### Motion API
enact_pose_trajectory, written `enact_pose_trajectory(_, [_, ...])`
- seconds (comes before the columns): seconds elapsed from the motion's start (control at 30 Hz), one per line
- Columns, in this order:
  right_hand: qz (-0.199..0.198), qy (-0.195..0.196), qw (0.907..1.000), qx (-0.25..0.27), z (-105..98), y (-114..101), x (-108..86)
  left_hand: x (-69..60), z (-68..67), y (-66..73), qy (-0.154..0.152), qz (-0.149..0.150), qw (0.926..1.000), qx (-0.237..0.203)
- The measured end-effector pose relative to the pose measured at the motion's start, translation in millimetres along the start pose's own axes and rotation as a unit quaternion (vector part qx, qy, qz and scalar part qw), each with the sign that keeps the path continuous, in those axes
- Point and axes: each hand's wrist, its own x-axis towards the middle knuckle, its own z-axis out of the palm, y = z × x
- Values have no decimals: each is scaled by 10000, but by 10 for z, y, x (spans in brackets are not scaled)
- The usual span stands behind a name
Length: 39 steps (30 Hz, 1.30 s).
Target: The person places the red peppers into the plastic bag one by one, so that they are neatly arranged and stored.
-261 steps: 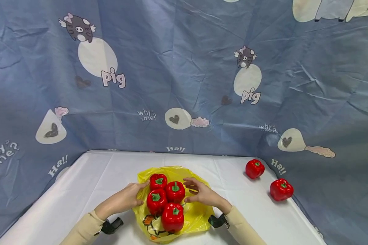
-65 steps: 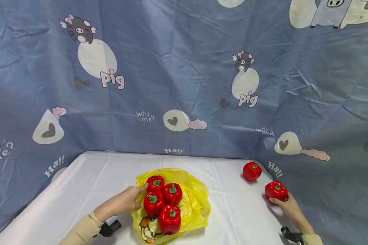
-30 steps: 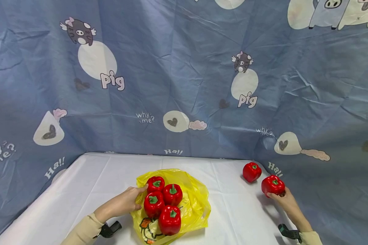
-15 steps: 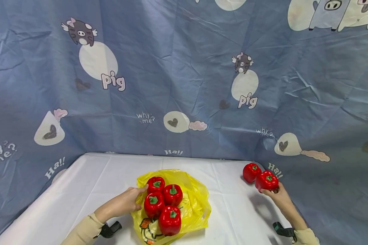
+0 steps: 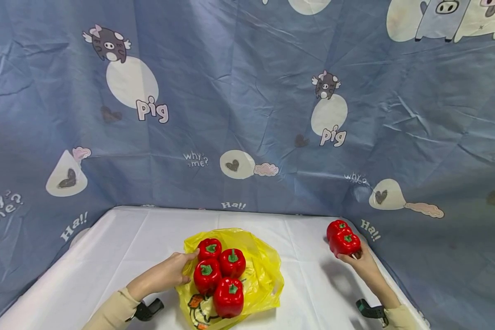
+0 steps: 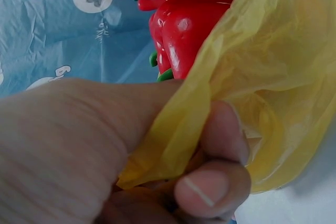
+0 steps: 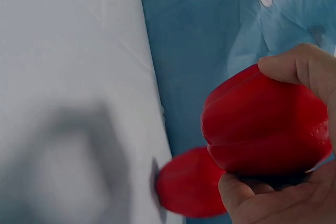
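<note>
My left hand grips the left edge of a yellow plastic bag; in the left wrist view the film of the bag passes between thumb and curled fingers. Several red bell peppers with green stems, one of them a front pepper, sit on the bag. My right hand holds another red bell pepper above the table at the right, thumb on one side and fingers on the other. Behind it, partly hidden, a further red bell pepper rests on the table.
A white cloth covers the table. Blue printed fabric hangs behind it and along both sides. The held pepper's shadow falls on the white cloth.
My right hand let go of the bag area, reached right and lifted a bell pepper. It now moves leftward with it, in front of the other pepper. My left hand stays at the bag.
</note>
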Motion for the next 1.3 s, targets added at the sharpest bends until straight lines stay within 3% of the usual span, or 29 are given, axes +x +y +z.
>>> enact_pose_trajectory(0.3, [-132, -203, 9994, 238, 325, -107, -14, 12, 4, -13, -42, 183, 9998, -38])
enact_pose_trajectory(0.67, [-483, -538, 9969, 317, 679, -315, -78, 4, 7, 11, -71, -124, 9999, 26])
enact_pose_trajectory(1.3, [-843, -1162, 9885, 483, 1244, -624, -292, 10, -2, 4, 16, -111, 9999, 121])
